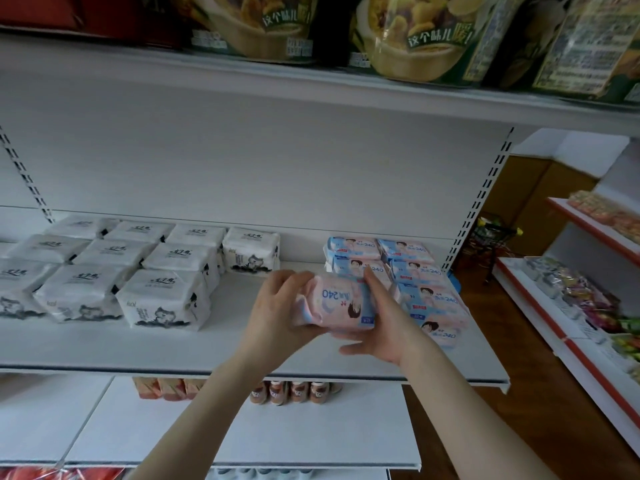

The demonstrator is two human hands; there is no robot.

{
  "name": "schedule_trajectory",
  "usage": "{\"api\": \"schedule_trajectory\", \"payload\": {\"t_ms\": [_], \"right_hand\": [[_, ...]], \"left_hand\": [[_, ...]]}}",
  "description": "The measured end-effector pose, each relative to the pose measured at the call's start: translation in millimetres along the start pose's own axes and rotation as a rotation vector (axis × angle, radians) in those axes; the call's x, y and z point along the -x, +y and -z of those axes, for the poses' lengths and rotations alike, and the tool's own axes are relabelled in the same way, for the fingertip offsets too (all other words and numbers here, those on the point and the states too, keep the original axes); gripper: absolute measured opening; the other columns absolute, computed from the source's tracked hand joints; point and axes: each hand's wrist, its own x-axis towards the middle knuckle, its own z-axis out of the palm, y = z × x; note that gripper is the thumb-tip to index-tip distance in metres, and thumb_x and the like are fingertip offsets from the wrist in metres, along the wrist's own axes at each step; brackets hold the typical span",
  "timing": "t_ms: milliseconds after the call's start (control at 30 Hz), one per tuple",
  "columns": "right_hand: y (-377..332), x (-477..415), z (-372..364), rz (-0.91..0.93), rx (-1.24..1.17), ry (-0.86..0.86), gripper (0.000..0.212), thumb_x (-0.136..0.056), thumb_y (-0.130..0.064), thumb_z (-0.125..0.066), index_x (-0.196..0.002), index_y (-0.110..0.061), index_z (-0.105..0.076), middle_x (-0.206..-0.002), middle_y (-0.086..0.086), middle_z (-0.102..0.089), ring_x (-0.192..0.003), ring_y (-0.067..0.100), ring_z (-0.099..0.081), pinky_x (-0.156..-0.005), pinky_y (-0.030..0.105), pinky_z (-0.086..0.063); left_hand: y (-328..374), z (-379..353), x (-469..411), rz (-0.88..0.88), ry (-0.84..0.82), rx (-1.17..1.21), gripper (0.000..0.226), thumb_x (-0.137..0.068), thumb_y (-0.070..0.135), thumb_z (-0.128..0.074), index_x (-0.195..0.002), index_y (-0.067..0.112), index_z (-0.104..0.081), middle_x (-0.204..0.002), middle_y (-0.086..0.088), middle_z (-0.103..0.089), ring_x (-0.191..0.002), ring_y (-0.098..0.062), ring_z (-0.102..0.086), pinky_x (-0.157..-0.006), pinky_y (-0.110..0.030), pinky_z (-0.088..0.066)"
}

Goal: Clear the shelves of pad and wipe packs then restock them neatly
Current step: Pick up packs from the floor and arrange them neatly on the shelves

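Here, left hand point(277, 306) curled round pink pad pack point(337, 303), right hand point(384, 327) gripping its other end.

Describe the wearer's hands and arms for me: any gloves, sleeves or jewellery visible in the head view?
Both are bare. The left hand and right hand wear no gloves, and no ring, watch or wristband shows. The left forearm and right forearm show no sleeve down to the frame's bottom edge.
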Motion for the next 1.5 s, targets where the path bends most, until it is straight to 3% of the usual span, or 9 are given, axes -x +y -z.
{"api": "schedule_trajectory", "payload": {"t_ms": [233,333,400,633,867,1000,1133,1267,1500], "right_hand": [[7.4,1.6,-7.7,0.209,-0.222,-0.035,0.016,-0.084,-0.024,-0.056,-0.096,-0.020,-0.065,-0.090,0.007,-0.071,-0.083,0.022,-0.065,-0.064,0.035,-0.054],[11.8,2.7,-9.1,0.391,-0.175,-0.072,0.026,-0.077,-0.013,-0.060,-0.103,-0.016,-0.062,-0.096,0.008,-0.069,-0.084,0.019,-0.067,-0.067,0.035,-0.052],[16.0,4.1,-9.6,0.464,-0.074,-0.084,0.041,-0.069,-0.014,-0.059,-0.109,-0.017,-0.060,-0.099,0.006,-0.069,-0.088,0.019,-0.067,-0.066,0.032,-0.054],[25.0,12.2,2.7,0.515,0.041,-0.104,0.048,-0.069,-0.010,-0.056,-0.116,-0.021,-0.057,-0.105,0.002,-0.069,-0.098,0.017,-0.066,-0.073,0.031,-0.055],[9.6,16.1,18.1,0.386,0.117,-0.144,0.061,-0.055,-0.022,-0.068,-0.114,-0.011,-0.062,-0.104,0.012,-0.067,-0.095,0.023,-0.064,-0.072,0.030,-0.053],[-2.8,14.9,9.4,0.332,0.195,-0.130,0.058,-0.055,-0.022,-0.076,-0.112,-0.014,-0.062,-0.102,0.008,-0.068,-0.091,0.021,-0.065,-0.072,0.028,-0.054],[-3.9,10.8,5.5,0.358,0.052,-0.025,0.047,-0.077,-0.042,-0.069,-0.112,-0.012,-0.061,-0.104,0.011,-0.069,-0.091,0.022,-0.067,-0.071,0.029,-0.053],[10.4,13.4,8.5,0.232,0.005,-0.024,0.054,-0.073,-0.052,-0.062,-0.110,-0.013,-0.061,-0.094,0.007,-0.070,-0.085,0.021,-0.066,-0.075,0.034,-0.051],[-3.7,19.8,16.9,0.300,0.093,-0.034,0.043,-0.075,-0.026,-0.073,-0.113,-0.011,-0.060,-0.103,0.012,-0.071,-0.095,0.027,-0.068,-0.084,0.041,-0.055]], "left_hand": [[-4.6,15.1,18.4,0.382,-0.253,0.179,0.103,-0.049,0.068,-0.068,-0.139,0.048,-0.020,-0.151,0.007,-0.018,-0.139,-0.007,-0.018,-0.106,-0.030,-0.030],[1.9,22.2,15.8,0.822,-0.250,0.700,0.109,-0.054,0.074,-0.064,-0.145,0.025,-0.027,-0.141,-0.004,-0.045,-0.115,-0.018,-0.058,-0.086,-0.033,-0.051],[4.3,23.9,12.3,0.937,-0.244,0.903,0.077,-0.073,0.059,-0.068,-0.131,0.014,-0.045,-0.120,-0.013,-0.063,-0.094,-0.025,-0.068,-0.071,-0.037,-0.058],[6.2,16.0,9.2,0.900,-0.184,0.982,0.033,-0.085,0.012,-0.063,-0.115,0.017,-0.051,-0.096,-0.010,-0.069,-0.067,-0.017,-0.069,-0.052,-0.028,-0.056],[-5.4,17.4,3.1,0.929,-0.348,0.889,0.079,-0.056,0.066,-0.070,-0.115,0.014,-0.058,-0.107,-0.016,-0.068,-0.088,-0.029,-0.069,-0.072,-0.041,-0.056],[2.8,20.3,0.7,0.872,-0.612,0.913,0.072,-0.056,0.050,-0.077,-0.112,0.006,-0.062,-0.105,-0.015,-0.071,-0.091,-0.028,-0.069,-0.078,-0.036,-0.056],[10.2,3.6,4.0,0.963,-0.316,1.115,0.045,-0.067,0.020,-0.075,-0.106,0.002,-0.063,-0.096,-0.016,-0.073,-0.077,-0.024,-0.071,-0.060,-0.031,-0.057],[15.2,-17.8,5.0,1.002,0.012,1.351,0.048,-0.074,0.022,-0.070,-0.117,0.005,-0.059,-0.113,-0.018,-0.068,-0.099,-0.030,-0.067,-0.080,-0.042,-0.057],[25.4,-32.9,3.0,0.943,0.025,1.215,0.055,-0.073,0.028,-0.073,-0.120,0.005,-0.056,-0.111,-0.015,-0.068,-0.094,-0.025,-0.067,-0.074,-0.035,-0.059]]}}
